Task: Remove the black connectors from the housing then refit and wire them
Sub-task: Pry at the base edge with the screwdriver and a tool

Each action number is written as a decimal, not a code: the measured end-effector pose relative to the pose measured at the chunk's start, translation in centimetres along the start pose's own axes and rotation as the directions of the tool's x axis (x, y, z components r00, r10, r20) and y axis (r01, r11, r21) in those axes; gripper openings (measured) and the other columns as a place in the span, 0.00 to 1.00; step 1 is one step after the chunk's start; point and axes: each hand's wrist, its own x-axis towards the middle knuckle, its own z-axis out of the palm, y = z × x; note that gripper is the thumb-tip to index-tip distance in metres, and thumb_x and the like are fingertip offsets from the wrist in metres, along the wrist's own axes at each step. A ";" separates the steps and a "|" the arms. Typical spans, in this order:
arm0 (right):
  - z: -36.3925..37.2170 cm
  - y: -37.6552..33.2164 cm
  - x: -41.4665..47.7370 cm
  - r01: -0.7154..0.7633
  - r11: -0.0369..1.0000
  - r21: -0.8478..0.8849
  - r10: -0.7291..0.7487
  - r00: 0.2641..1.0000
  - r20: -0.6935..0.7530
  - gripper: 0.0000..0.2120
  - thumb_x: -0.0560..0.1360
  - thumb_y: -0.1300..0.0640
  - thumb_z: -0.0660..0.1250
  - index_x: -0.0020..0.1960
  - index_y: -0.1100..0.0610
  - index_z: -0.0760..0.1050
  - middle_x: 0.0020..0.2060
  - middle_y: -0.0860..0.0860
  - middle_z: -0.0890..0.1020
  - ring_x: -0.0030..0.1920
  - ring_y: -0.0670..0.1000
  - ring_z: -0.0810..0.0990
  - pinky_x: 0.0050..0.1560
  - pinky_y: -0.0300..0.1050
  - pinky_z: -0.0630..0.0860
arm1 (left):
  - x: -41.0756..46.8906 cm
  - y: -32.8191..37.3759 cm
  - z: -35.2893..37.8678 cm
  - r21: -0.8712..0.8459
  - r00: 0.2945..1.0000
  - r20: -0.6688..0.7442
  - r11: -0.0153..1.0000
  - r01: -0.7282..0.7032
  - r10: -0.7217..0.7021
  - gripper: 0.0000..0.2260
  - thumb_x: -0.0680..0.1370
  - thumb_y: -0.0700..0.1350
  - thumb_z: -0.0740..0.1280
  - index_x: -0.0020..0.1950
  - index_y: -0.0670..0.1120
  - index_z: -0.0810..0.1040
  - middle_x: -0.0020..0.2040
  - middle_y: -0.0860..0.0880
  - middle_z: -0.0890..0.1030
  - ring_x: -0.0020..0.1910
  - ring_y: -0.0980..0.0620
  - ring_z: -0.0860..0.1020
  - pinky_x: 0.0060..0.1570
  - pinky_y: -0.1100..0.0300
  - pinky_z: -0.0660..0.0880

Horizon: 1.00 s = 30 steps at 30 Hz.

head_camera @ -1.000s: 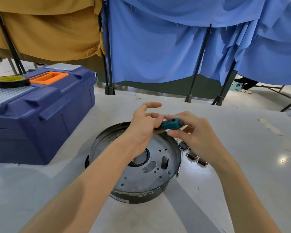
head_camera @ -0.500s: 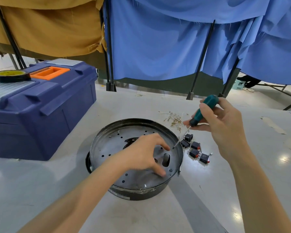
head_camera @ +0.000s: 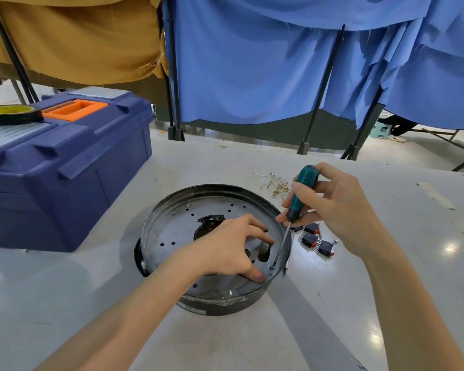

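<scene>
Connectors out; refitting and wiring remain.
The black connectors [head_camera: 316,241] lie on the table [head_camera: 359,290] just right of the housing [head_camera: 177,226]. The left hand [head_camera: 225,247] presses spread fingers on its plate; the right hand [head_camera: 338,207] grips a screwdriver [head_camera: 303,188], tip apparently on a screw [head_camera: 272,266] near the rim, though the view there is small.

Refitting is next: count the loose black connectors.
3 black connectors right of the housing: far connector, middle connector, near connector. Others may hide beneath the right hand.
</scene>
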 end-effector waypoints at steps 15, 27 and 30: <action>0.2 -0.5 -0.4 0.035 0.999 0.002 -0.035 0.997 0.073 0.13 0.71 0.54 0.69 0.55 0.53 0.72 0.39 0.53 0.85 0.36 0.58 0.86 0.35 0.45 0.82 | -0.2 0.3 -0.1 -0.007 1.000 0.003 1.000 0.010 -0.010 0.28 0.67 0.52 0.77 0.65 0.60 0.75 0.69 0.62 0.66 0.68 0.57 0.63 0.60 0.61 0.62; 0.2 -2.0 -2.1 0.231 0.885 -0.405 -0.271 0.962 -0.045 0.19 0.64 0.42 0.74 0.40 0.55 0.72 0.33 0.49 0.82 0.33 0.51 0.84 0.32 0.43 0.82 | -0.2 0.5 -0.1 0.012 1.000 -0.017 1.000 0.020 -0.020 0.28 0.66 0.51 0.78 0.65 0.59 0.75 0.69 0.61 0.66 0.68 0.56 0.63 0.61 0.61 0.60; 1.6 -1.9 -2.1 0.242 0.822 -0.515 -0.354 0.926 -0.131 0.17 0.69 0.49 0.75 0.38 0.54 0.67 0.30 0.52 0.76 0.30 0.56 0.80 0.28 0.51 0.80 | -0.3 0.6 -0.1 -0.009 0.999 -0.025 1.000 0.021 -0.022 0.30 0.65 0.50 0.79 0.65 0.56 0.74 0.68 0.59 0.69 0.67 0.57 0.65 0.61 0.64 0.63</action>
